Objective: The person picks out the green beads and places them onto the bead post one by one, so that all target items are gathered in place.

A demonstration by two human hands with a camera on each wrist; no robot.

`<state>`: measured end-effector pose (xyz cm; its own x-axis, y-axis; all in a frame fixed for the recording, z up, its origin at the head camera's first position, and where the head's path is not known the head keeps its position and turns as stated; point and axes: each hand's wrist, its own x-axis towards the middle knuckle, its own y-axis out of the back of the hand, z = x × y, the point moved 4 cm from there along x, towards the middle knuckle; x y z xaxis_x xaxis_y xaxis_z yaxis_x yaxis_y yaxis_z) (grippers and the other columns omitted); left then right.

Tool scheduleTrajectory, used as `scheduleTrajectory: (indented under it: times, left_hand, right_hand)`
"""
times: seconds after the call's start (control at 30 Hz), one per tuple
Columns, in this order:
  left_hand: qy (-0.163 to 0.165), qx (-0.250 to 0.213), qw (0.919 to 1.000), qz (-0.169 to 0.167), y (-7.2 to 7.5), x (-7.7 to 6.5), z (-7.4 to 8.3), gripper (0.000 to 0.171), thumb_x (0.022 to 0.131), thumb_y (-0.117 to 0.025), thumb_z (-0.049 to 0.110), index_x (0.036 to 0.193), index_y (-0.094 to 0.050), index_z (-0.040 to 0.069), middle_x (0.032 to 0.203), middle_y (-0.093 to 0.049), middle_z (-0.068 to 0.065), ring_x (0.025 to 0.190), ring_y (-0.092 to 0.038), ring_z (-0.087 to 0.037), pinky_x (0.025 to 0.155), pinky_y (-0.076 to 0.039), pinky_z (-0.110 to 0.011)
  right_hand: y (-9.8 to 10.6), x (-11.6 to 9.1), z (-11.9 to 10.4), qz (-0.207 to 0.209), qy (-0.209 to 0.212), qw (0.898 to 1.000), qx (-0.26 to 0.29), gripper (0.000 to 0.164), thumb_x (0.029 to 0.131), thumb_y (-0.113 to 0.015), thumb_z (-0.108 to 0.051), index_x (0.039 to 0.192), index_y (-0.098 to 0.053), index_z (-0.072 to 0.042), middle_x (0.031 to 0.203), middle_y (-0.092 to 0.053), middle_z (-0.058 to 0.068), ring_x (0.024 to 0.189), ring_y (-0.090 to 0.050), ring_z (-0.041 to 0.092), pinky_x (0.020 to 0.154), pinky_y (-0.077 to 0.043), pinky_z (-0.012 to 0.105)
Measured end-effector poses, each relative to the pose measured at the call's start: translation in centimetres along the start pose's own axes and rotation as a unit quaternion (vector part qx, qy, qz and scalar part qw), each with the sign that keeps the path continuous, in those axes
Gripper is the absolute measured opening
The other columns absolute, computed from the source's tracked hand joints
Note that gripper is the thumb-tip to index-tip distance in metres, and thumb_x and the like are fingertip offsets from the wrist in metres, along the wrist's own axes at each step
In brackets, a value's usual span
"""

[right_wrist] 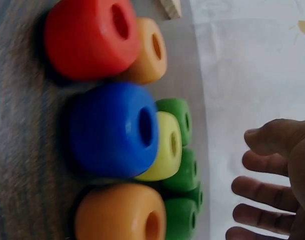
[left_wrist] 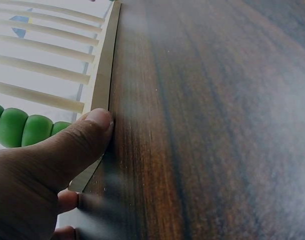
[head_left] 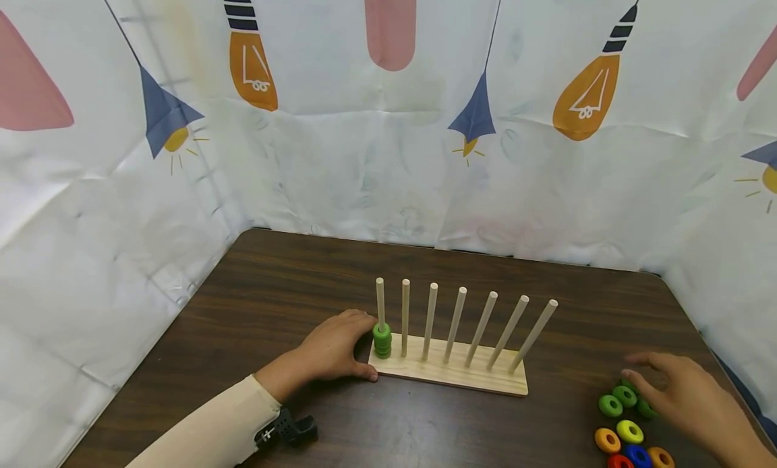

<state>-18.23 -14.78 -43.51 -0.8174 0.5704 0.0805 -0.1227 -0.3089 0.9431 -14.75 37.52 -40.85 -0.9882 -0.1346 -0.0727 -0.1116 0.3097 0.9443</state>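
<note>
A wooden peg board (head_left: 449, 373) with several upright pegs stands on the table. Green beads (head_left: 382, 341) are stacked on its leftmost peg. My left hand (head_left: 334, 346) grips the board's left end, its thumb pressed against the front edge. In the left wrist view, that thumb (left_wrist: 87, 135) lies just below the stacked green beads (left_wrist: 37, 130). Over at the right, my right hand (head_left: 692, 394) hovers with spread fingers above loose green beads (head_left: 624, 396), partly hiding them. The right wrist view shows the hand (right_wrist: 277, 180) holding nothing, apart from the beads.
Nearer the table's front right lie a yellow bead (head_left: 629, 431), a blue bead (head_left: 637, 456), orange beads (head_left: 607, 440) and a red bead (head_left: 620, 462), the last cut by the frame's edge. A patterned white sheet (head_left: 388, 164) hangs behind the dark wooden table (head_left: 291, 266).
</note>
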Motion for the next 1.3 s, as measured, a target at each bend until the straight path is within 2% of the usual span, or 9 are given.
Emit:
scheduleTrajectory:
  times: [0.07,0.23,0.4,0.63,0.8,1.13,1.3]
  left_hand:
    - [0.002,0.000,1.0000,-0.002,0.0,0.0,0.0,0.081,0.071,-0.090,0.056,0.134,-0.062,0.014,0.133,-0.062,-0.002,0.131,-0.052,-0.026,0.105,-0.045,-0.048]
    - [0.008,-0.002,1.0000,-0.004,-0.1,0.0,-0.1,0.081,0.071,-0.090,0.057,0.135,-0.061,0.015,0.134,-0.062,-0.002,0.131,-0.051,-0.025,0.105,-0.045,-0.048]
    - [0.006,0.001,1.0000,-0.004,-0.1,0.1,-0.1,0.081,0.071,-0.090,0.056,0.134,-0.062,0.016,0.134,-0.062,-0.001,0.131,-0.052,-0.025,0.105,-0.045,-0.048]
    - [0.009,0.001,0.9999,-0.006,-0.1,0.0,0.0,0.080,0.071,-0.090,0.057,0.133,-0.062,0.017,0.133,-0.062,-0.001,0.131,-0.051,-0.025,0.105,-0.045,-0.048]
    - [0.006,0.001,1.0000,-0.002,-0.1,0.0,0.0,0.078,0.070,-0.090,0.056,0.132,-0.062,0.018,0.132,-0.062,0.000,0.130,-0.052,-0.024,0.104,-0.046,-0.048]
    - [0.008,-0.004,1.0000,-0.002,0.0,0.0,0.0,0.077,0.071,-0.090,0.056,0.131,-0.062,0.018,0.132,-0.062,0.000,0.131,-0.052,-0.025,0.104,-0.045,-0.049]
    - [0.008,-0.001,1.0000,-0.005,-0.1,0.0,-0.1,0.077,0.071,-0.089,0.057,0.132,-0.062,0.019,0.133,-0.062,0.001,0.131,-0.051,-0.025,0.105,-0.045,-0.049]
  right_hand:
    - [-0.4,0.0,0.5,-0.009,0.001,1.000,-0.001,0.033,0.099,-0.069,-0.032,0.112,-0.073,-0.001,0.108,-0.071,0.021,0.081,-0.069,0.031,0.065,-0.055,0.055]
    - [-1.3,0.0,1.3,-0.029,0.000,1.000,-0.008,0.029,0.099,-0.069,-0.028,0.108,-0.074,-0.001,0.102,-0.073,0.015,0.082,-0.069,0.032,0.068,-0.055,0.055]
    - [-1.8,0.0,1.8,-0.045,-0.010,0.999,-0.011,0.028,0.098,-0.071,-0.027,0.108,-0.075,-0.002,0.104,-0.073,0.018,0.083,-0.069,0.032,0.067,-0.055,0.054]
    - [-1.8,-0.1,2.2,-0.038,-0.008,0.999,-0.009,0.020,0.093,-0.073,-0.014,0.109,-0.074,-0.002,0.103,-0.073,0.015,0.083,-0.069,0.031,0.066,-0.055,0.051]
    - [-1.9,0.0,2.2,-0.044,-0.007,0.999,-0.006,0.024,0.091,-0.075,-0.010,0.112,-0.072,0.002,0.101,-0.072,0.015,0.081,-0.068,0.028,0.064,-0.055,0.049]
    - [-2.1,0.5,2.7,-0.043,-0.015,0.999,-0.002,0.028,0.091,-0.075,-0.013,0.115,-0.069,0.002,0.093,-0.071,0.005,0.071,-0.062,0.016,0.059,-0.053,0.042]
    - [-1.8,0.5,2.4,-0.018,-0.025,0.999,-0.008,0.030,0.093,-0.075,-0.022,0.113,-0.070,0.000,0.093,-0.072,0.008,0.073,-0.065,0.023,0.058,-0.053,0.045]
